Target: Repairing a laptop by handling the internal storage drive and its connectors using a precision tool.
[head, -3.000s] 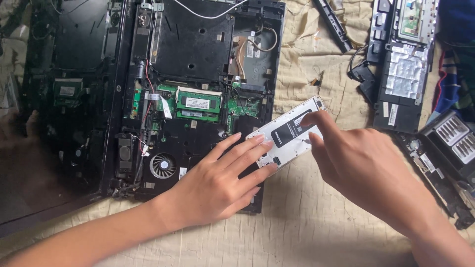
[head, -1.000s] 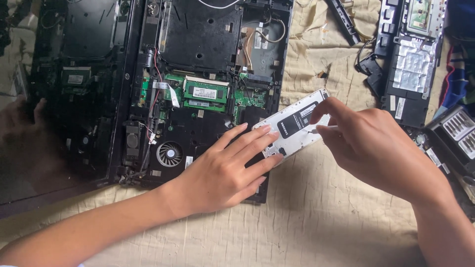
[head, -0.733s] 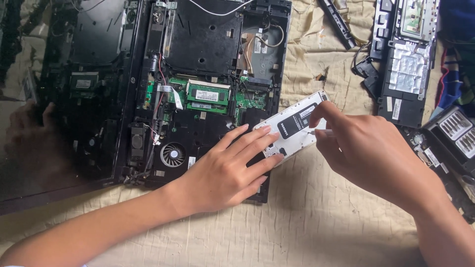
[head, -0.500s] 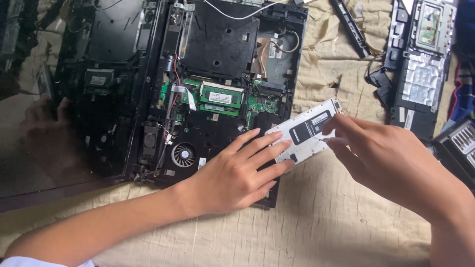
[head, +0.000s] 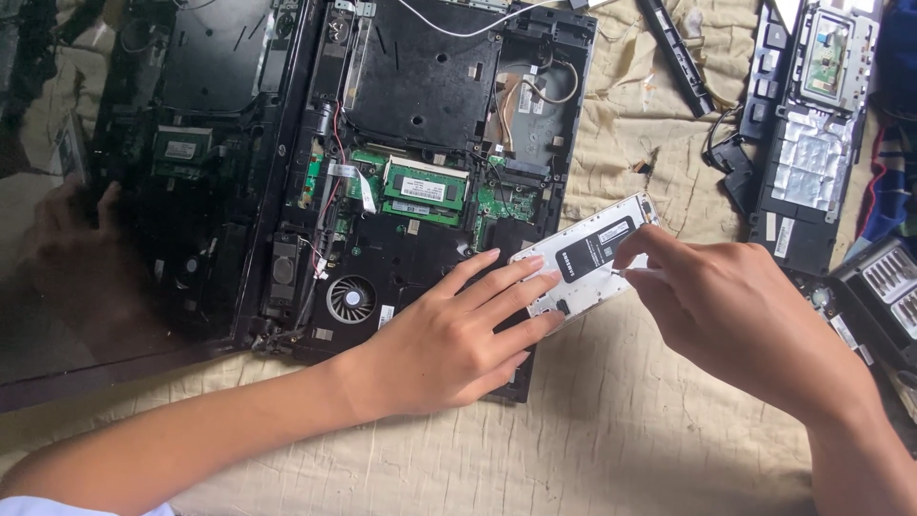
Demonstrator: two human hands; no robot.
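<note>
An opened black laptop base [head: 420, 86] lies bottom up, showing a green memory module [head: 420, 188] and a round fan [head: 351, 298]. A silver drive in a pale bracket [head: 592, 253], with a black label, lies tilted at the base's lower right corner. My left hand [head: 449, 334] lies flat on the base, fingers spread, fingertips on the drive's near end. My right hand [head: 735, 315] hovers over the drive's right half, thumb and fingers pinched on a thin pale tool whose tip touches the drive.
Everything rests on a beige cloth [head: 621, 430]. A second dismantled black panel with a silver foil patch [head: 812, 143] lies at the right, a black strip [head: 676, 53] above it, and a case of tool bits [head: 884, 287] at the right edge. A glossy dark screen [head: 86, 287] lies at the left.
My right hand has shifted from the drive's right edge to over its top, fingers now pinched there. The left hand stays flat; the view has drifted slightly.
</note>
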